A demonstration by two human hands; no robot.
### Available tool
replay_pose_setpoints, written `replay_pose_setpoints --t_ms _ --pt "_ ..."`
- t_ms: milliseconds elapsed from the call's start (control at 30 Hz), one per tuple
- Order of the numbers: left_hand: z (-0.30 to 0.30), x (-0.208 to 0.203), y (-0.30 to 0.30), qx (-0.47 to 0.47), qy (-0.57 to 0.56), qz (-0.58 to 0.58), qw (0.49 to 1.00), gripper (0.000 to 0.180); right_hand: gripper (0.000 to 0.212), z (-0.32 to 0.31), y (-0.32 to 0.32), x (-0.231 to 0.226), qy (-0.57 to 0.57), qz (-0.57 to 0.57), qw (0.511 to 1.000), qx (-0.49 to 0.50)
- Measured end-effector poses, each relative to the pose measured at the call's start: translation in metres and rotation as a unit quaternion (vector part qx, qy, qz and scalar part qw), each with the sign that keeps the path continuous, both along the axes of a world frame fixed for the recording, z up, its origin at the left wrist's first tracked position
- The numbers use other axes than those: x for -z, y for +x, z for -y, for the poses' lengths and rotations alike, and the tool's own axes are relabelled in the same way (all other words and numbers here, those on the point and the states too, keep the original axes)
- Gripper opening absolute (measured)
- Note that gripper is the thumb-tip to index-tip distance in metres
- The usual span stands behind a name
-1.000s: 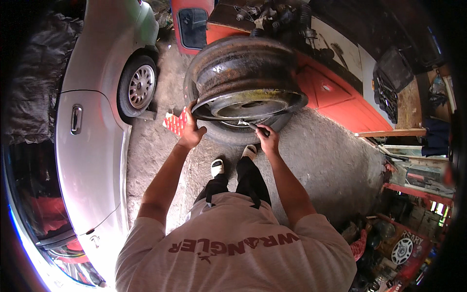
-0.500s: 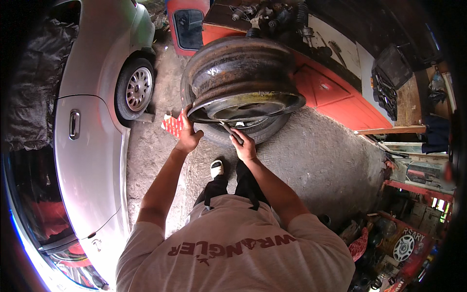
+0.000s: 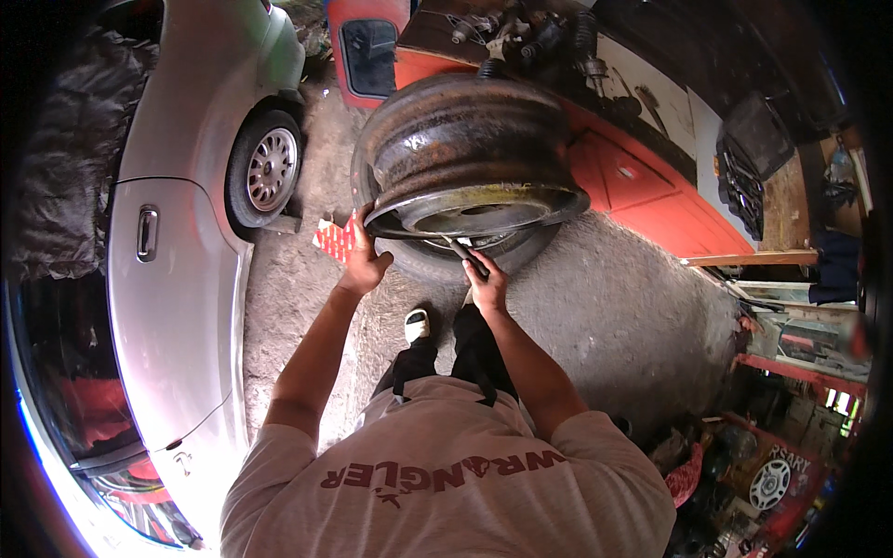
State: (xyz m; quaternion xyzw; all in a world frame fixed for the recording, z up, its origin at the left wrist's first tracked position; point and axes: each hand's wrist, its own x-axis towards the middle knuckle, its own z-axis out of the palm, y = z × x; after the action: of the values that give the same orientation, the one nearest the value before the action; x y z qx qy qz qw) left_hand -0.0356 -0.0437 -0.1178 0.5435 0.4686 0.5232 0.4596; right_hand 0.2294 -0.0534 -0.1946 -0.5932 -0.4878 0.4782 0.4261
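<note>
A rusty, dark steel wheel rim [image 3: 465,139] is tilted toward me, resting over a black tyre [image 3: 423,265] that lies on the floor. My left hand [image 3: 366,265] grips the rim's near left edge, fingers curled at the lip and thumb sticking out. In my right hand [image 3: 487,284] is a dark-handled hand tool [image 3: 470,259] with a thin, pale metal end. That end meets the rim's lower lip; its exact kind cannot be made out. Beside my left fingers shows a red-and-white patterned piece [image 3: 333,240]; whether the hand touches it is unclear.
A silver car [image 3: 177,307] stands close on the left. Behind the rim, a red cabinet [image 3: 651,205] carries greasy metal parts and a black tool case [image 3: 741,186]. Shelves and a pile of parts, including a silver wheel cover [image 3: 770,484], fill the right side.
My right hand has shifted slightly right with the tool, whose end stays near the rim's lip. My left hand keeps its place on the rim. The whole view has moved a little.
</note>
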Motion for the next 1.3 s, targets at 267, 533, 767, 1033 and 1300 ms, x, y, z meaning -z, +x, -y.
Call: replay_pose_setpoints --t_ms 267,533,767,1033,1300 --pt "-0.001 0.013 0.002 -0.035 0.022 -0.019 0.999 0.102 0.026 0.008 0.068 -0.004 -0.008 0.002 0.996 0.092" --pt "0.0 0.009 0.002 -0.021 0.03 -0.01 0.999 0.1 0.03 -0.011 0.022 0.0 0.093 0.081 0.992 -0.021" --pt "-0.003 0.015 -0.001 -0.009 0.032 -0.017 0.999 0.102 0.029 -0.003 0.063 0.011 0.024 -0.018 0.995 0.098" --pt "-0.001 0.016 0.001 -0.022 0.02 -0.005 1.0 0.101 0.028 0.017 0.083 -0.015 0.006 -0.004 0.995 0.096" --pt "-0.004 0.007 0.002 -0.009 0.022 0.006 1.0 0.101 0.023 -0.012 0.084 0.023 0.074 0.074 0.994 0.025"
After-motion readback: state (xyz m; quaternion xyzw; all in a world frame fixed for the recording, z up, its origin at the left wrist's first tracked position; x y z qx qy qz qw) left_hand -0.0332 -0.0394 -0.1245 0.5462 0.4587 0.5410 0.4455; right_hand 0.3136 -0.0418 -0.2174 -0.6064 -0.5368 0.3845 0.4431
